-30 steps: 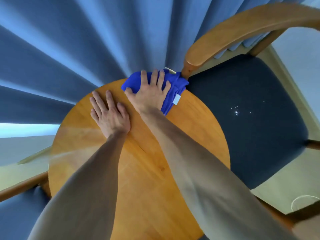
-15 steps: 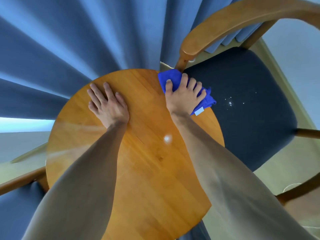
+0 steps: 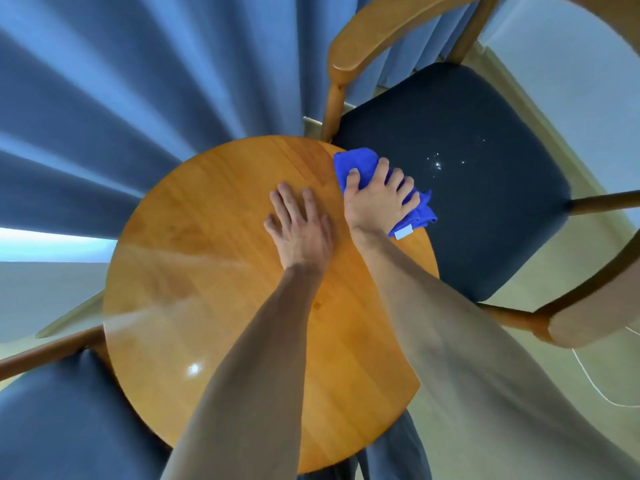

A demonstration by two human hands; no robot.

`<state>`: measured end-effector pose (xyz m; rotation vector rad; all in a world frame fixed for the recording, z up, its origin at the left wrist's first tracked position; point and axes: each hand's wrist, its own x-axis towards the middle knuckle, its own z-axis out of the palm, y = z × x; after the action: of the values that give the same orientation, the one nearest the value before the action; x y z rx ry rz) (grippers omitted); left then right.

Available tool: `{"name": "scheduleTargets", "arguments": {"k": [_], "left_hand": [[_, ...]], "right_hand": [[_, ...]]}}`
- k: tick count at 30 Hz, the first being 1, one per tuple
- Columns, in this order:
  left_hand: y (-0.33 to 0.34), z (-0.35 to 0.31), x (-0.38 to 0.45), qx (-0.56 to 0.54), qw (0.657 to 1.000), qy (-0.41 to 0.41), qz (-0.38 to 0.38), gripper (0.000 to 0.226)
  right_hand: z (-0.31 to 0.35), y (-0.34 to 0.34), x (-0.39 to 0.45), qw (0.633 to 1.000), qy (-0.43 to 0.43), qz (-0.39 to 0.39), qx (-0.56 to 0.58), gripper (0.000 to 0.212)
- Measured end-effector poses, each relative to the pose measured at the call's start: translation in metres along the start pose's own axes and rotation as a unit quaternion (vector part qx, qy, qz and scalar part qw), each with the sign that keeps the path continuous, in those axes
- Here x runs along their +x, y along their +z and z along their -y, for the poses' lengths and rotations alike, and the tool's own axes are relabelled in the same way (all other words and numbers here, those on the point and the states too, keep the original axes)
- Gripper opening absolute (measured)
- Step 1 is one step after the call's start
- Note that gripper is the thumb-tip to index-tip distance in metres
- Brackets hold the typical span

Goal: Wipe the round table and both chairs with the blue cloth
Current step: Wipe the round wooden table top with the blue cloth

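While right hand (image 3: 375,199) presses blue cloth (image 3: 353,164) flat-fingered | left hand (image 3: 301,230) flat on round table (image 3: 214,258) | curtains (image 3: 138,81) behind

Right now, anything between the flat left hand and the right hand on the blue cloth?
Head view: only bare round wooden table between left hand and right hand pressing the blue cloth.
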<state>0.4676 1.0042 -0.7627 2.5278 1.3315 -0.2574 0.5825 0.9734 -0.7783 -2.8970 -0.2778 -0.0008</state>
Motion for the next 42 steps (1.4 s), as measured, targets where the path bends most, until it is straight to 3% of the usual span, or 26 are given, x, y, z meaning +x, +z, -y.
{"name": "scheduleTargets", "arguments": {"k": [4, 9, 13, 18, 26, 29, 33, 37, 42], "left_hand": [[0.014, -0.021, -0.060, 0.009, 0.999, 0.007, 0.049, 0.063], [0.013, -0.026, -0.066, 0.041, 0.994, 0.010, 0.099, 0.063], [0.011, -0.029, -0.064, 0.048, 0.993, 0.004, 0.112, 0.064], [0.011, -0.031, -0.060, 0.053, 0.992, -0.003, 0.116, 0.064], [0.009, -0.015, -0.086, 0.024, 0.994, 0.022, 0.102, 0.068], [0.020, 0.001, -0.135, -0.008, 0.997, -0.027, 0.071, 0.076], [0.029, 0.029, -0.210, -0.030, 0.988, -0.122, 0.086, 0.096], [0.030, 0.053, -0.269, -0.098, 0.945, -0.296, 0.098, 0.117], [0.030, 0.058, -0.277, -0.118, 0.936, -0.317, 0.098, 0.120]], "right_hand": [[-0.020, -0.008, -0.016, 1.000, 0.017, 0.012, 0.012, 0.060], [-0.057, -0.018, -0.037, 0.999, 0.036, 0.019, -0.011, 0.056], [-0.094, -0.025, -0.058, 0.996, 0.083, 0.024, -0.016, 0.054], [-0.138, -0.029, -0.107, 0.987, 0.155, -0.034, -0.023, 0.052], [-0.173, -0.041, -0.169, 0.985, 0.167, -0.036, -0.006, 0.055], [-0.180, -0.049, -0.186, 0.986, 0.163, -0.022, 0.007, 0.056], [-0.194, -0.058, -0.207, 0.988, 0.152, 0.004, 0.028, 0.058], [-0.199, -0.063, -0.221, 0.983, 0.169, 0.060, 0.036, 0.061], [-0.208, -0.068, -0.244, 0.978, 0.186, 0.077, 0.057, 0.063]]}}
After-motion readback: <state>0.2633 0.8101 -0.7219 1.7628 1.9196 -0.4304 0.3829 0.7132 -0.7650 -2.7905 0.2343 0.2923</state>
